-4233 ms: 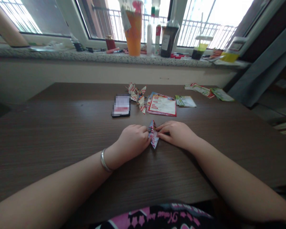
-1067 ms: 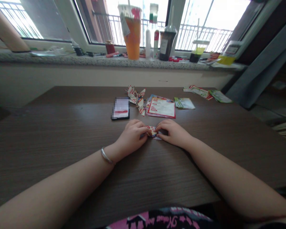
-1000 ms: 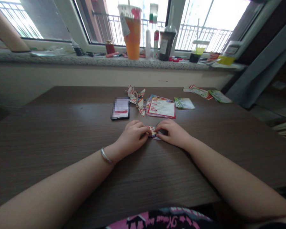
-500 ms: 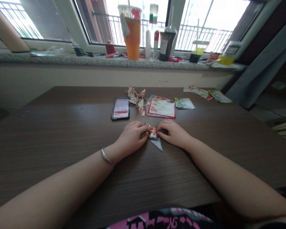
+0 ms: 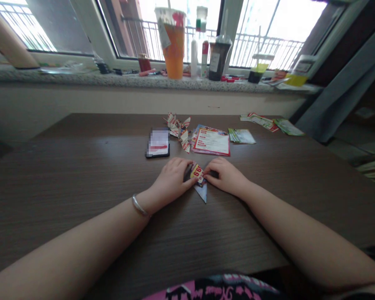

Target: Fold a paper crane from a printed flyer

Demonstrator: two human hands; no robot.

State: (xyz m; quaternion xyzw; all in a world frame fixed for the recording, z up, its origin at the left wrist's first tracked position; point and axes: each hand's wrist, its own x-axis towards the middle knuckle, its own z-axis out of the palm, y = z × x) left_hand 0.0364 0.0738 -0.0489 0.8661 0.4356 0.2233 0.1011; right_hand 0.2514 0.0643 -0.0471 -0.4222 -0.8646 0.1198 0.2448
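Folded paper [image 5: 198, 173] has red digits on yellow and white, plus a pale blue-grey near tip. Desk [image 5: 112, 241] is streaky brown woodgrain. Far origami pieces [image 5: 185, 141] are cream with red stripes, bangle [image 5: 138, 204] silver, windowsill [image 5: 137, 82] speckled grey, shirt [image 5: 217, 288] black with pink print.

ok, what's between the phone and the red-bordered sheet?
Striped folded-paper figures, between the phone and the red-bordered sheet; the head view shows it.
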